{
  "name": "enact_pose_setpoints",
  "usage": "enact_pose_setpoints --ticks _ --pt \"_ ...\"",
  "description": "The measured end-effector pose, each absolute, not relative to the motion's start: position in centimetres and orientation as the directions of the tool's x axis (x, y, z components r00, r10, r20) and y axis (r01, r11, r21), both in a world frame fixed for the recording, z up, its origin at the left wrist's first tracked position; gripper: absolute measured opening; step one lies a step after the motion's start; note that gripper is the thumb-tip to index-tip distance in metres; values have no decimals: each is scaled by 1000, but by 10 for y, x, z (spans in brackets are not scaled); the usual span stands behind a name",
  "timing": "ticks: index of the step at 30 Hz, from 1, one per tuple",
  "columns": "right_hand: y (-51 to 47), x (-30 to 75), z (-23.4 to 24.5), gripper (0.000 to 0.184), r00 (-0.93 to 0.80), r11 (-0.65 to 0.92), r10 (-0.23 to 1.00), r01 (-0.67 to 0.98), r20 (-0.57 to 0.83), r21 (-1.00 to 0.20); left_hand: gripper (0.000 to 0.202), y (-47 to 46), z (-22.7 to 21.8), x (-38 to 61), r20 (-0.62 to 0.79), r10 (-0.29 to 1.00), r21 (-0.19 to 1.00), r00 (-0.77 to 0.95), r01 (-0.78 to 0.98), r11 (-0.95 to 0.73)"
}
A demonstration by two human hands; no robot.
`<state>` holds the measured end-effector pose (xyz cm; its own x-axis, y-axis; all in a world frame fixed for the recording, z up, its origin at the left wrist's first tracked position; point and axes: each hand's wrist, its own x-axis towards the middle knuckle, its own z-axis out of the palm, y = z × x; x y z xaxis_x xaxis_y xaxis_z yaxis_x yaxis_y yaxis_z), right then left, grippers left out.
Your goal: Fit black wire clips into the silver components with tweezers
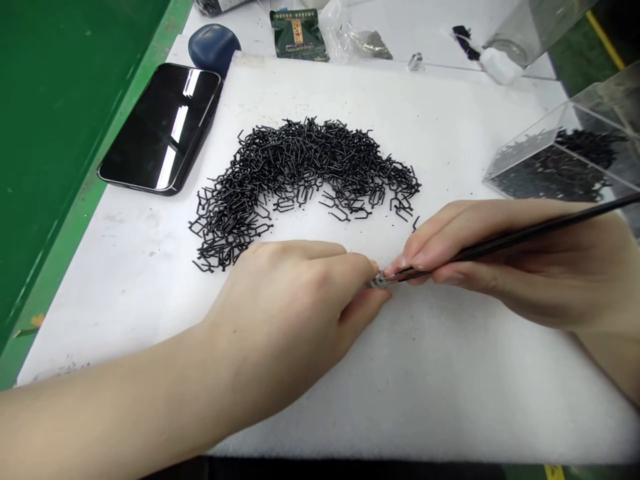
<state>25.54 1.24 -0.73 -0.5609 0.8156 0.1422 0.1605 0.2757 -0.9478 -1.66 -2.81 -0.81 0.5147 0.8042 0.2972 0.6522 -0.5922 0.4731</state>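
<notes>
My left hand (305,293) is closed, pinching a small silvery metal part (380,280) between thumb and forefinger. Most of that part is hidden by the fingers. From the right, my right hand (500,260) grips a pair of black tweezers (525,235), and their thin tips meet the metal part. Whether the tips hold anything is too small to tell. Beyond both hands, a curved heap of small black forked pieces (310,157) lies on the white work surface (400,387). One loose black piece rests near my right fingertips.
A phone (160,127) lies at the left, beside a dark blue rounded object (214,48). At the back are a green packet (299,37), clear plastic wrap (345,33) and a small metal piece (415,61). A clear box (560,160) with black pieces stands at the right.
</notes>
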Motion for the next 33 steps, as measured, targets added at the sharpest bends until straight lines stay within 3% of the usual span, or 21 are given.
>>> enact_pose_setpoints --ticks 11,23,33 --pt "16 258 -14 28 -596 407 760 123 261 -905 19 -29 -6 -12 284 815 473 504 666 -577" --pt "18 266 -9 29 -651 420 725 161 224 -893 19 -27 -6 -13 298 811 461 503 668 -584" --pt "15 264 -8 24 -606 386 766 164 216 -908 24 -29 -6 -13 308 807 450 504 670 -590"
